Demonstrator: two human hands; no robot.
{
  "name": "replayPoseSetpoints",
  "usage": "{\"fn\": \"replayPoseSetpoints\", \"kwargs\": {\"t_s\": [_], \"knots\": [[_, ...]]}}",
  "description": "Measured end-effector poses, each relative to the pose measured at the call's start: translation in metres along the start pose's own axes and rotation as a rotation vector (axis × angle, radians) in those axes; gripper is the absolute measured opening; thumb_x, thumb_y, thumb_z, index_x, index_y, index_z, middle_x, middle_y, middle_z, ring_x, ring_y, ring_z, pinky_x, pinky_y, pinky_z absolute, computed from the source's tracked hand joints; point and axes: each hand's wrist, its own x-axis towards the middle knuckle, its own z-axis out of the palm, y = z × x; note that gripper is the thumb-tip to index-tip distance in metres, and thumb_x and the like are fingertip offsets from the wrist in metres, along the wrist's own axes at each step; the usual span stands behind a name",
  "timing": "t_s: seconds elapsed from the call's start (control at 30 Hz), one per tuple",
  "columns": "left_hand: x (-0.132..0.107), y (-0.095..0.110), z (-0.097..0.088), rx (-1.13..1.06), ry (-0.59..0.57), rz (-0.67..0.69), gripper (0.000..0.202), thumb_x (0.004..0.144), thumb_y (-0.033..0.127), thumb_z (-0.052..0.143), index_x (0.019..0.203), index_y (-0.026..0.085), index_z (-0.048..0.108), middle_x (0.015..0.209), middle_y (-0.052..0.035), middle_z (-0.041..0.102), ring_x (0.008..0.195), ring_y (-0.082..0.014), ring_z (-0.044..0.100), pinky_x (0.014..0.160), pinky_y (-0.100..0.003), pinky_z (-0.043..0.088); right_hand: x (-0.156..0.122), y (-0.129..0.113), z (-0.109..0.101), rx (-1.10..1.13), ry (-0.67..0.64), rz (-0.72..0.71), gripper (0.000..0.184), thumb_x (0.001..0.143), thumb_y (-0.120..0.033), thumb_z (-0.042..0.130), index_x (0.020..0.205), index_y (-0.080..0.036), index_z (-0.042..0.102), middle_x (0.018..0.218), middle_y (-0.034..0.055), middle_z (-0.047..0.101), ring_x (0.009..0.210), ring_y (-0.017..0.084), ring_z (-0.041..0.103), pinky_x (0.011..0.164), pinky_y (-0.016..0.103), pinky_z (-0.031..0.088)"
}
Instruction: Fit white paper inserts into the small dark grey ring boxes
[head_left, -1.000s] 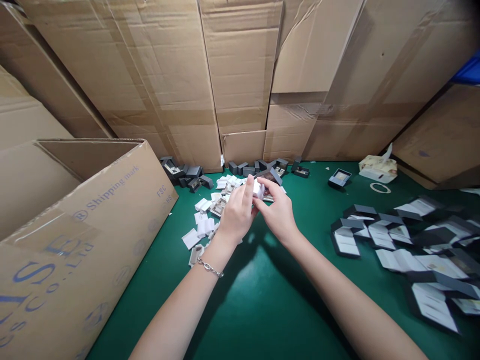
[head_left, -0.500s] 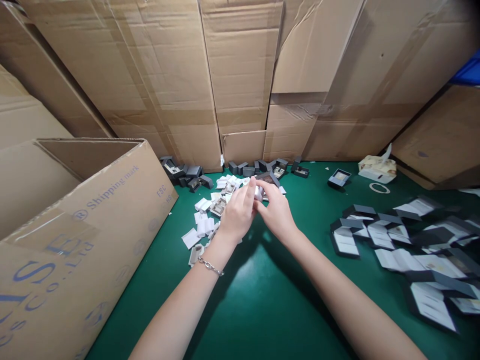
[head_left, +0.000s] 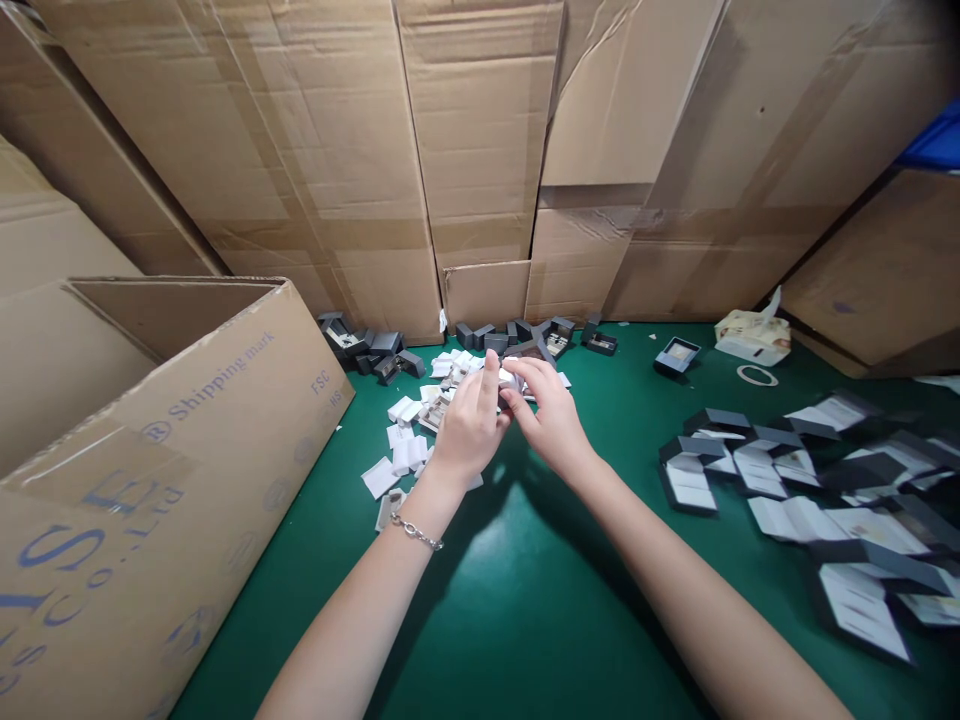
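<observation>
My left hand (head_left: 469, 425) and my right hand (head_left: 551, 420) meet over the green table (head_left: 525, 600), fingers pinched together on a small white piece (head_left: 510, 379) between them. A dark grey small box (head_left: 534, 351) sits just behind the fingertips; whether a hand touches it I cannot tell. Under and left of my left hand lies a scatter of white card inserts (head_left: 405, 450). A bracelet is on my left wrist.
A large open carton (head_left: 172, 470) marked "Shipping mark" stands at left. Flattened cardboard sheets (head_left: 480, 150) lean along the back. Grey small boxes (head_left: 375, 350) line the back edge. Several flat unfolded grey-and-white boxes (head_left: 810, 500) spread at right, with a tape ring (head_left: 757, 375) and tissue pack (head_left: 754, 335).
Both hands have shifted slightly away from me toward the grey box, still pinching the white piece, which is now more covered by the fingers.
</observation>
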Motion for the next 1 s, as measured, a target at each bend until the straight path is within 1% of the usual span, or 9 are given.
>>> {"fn": "replayPoseSetpoints", "kwargs": {"t_s": [0.17, 0.3, 0.43, 0.57, 0.67, 0.73, 0.87, 1.0], "knots": [[0.000, -0.001, 0.000, 0.011, 0.034, 0.018, 0.083, 0.087, 0.026, 0.049, 0.145, 0.011, -0.009, 0.118, -0.0188, 0.059, 0.108, -0.0240, 0.056, 0.089, -0.039, 0.049, -0.004, -0.005, 0.003, -0.055, 0.069, -0.010, 0.028, 0.090, -0.029, 0.045, 0.115, -0.024, 0.055, 0.117, 0.0089, 0.056, 0.111, 0.021, 0.051, 0.093, 0.038, 0.046], [0.001, 0.000, -0.001, 0.005, 0.041, 0.042, 0.079, 0.088, 0.025, 0.046, 0.145, 0.012, -0.008, 0.118, -0.0183, 0.059, 0.110, -0.0232, 0.055, 0.090, -0.039, 0.049, -0.004, -0.006, 0.002, -0.138, 0.089, -0.032, 0.029, 0.090, -0.032, 0.045, 0.116, -0.023, 0.056, 0.119, 0.0098, 0.054, 0.114, 0.023, 0.050, 0.095, 0.040, 0.044], [0.004, 0.002, -0.005, 0.001, 0.046, 0.060, 0.082, 0.087, 0.024, 0.050, 0.145, 0.012, -0.007, 0.115, -0.0173, 0.061, 0.107, -0.0226, 0.057, 0.089, -0.039, 0.049, -0.004, -0.003, -0.001, -0.101, 0.071, -0.058, 0.031, 0.092, -0.031, 0.040, 0.118, -0.025, 0.056, 0.120, 0.0094, 0.053, 0.113, 0.022, 0.050, 0.095, 0.040, 0.045], [0.007, 0.003, -0.008, -0.019, 0.046, 0.068, 0.081, 0.087, 0.024, 0.049, 0.145, 0.013, -0.007, 0.115, -0.0167, 0.061, 0.108, -0.0227, 0.057, 0.089, -0.039, 0.050, -0.006, -0.004, -0.002, -0.060, 0.144, -0.083, 0.030, 0.090, -0.030, 0.043, 0.117, -0.027, 0.057, 0.121, 0.0096, 0.051, 0.113, 0.024, 0.050, 0.093, 0.043, 0.047], [0.009, 0.005, -0.011, -0.026, 0.055, 0.090, 0.082, 0.087, 0.022, 0.049, 0.145, 0.014, -0.008, 0.115, -0.0168, 0.061, 0.108, -0.0230, 0.057, 0.089, -0.040, 0.050, -0.007, -0.006, -0.002, -0.050, 0.184, -0.133, 0.027, 0.089, -0.026, 0.046, 0.111, -0.027, 0.061, 0.123, 0.0093, 0.050, 0.112, 0.024, 0.051, 0.090, 0.043, 0.049], [0.010, 0.006, -0.012, -0.026, 0.060, 0.104, 0.082, 0.087, 0.022, 0.049, 0.145, 0.013, -0.009, 0.115, -0.0171, 0.061, 0.109, -0.0231, 0.057, 0.091, -0.041, 0.050, -0.006, -0.008, -0.003, -0.051, 0.197, -0.168, 0.025, 0.087, -0.022, 0.047, 0.108, -0.026, 0.062, 0.121, 0.0093, 0.051, 0.111, 0.024, 0.052, 0.090, 0.041, 0.048], [0.011, 0.005, -0.012, -0.024, 0.077, 0.122, 0.084, 0.086, 0.020, 0.051, 0.145, 0.013, -0.009, 0.114, -0.0180, 0.061, 0.109, -0.0238, 0.057, 0.090, -0.040, 0.051, -0.003, -0.009, -0.006, -0.051, 0.198, -0.191, 0.022, 0.086, -0.020, 0.050, 0.103, -0.024, 0.063, 0.116, 0.0097, 0.053, 0.109, 0.023, 0.052, 0.089, 0.040, 0.049], [0.010, 0.004, -0.011, -0.019, 0.076, 0.125, 0.085, 0.085, 0.021, 0.053, 0.145, 0.012, -0.007, 0.113, -0.0180, 0.061, 0.107, -0.0241, 0.058, 0.089, -0.040, 0.051, -0.002, -0.007, -0.006, -0.054, 0.160, -0.157, 0.021, 0.087, -0.022, 0.048, 0.101, -0.024, 0.063, 0.115, 0.0090, 0.054, 0.107, 0.022, 0.053, 0.088, 0.040, 0.049]]}}
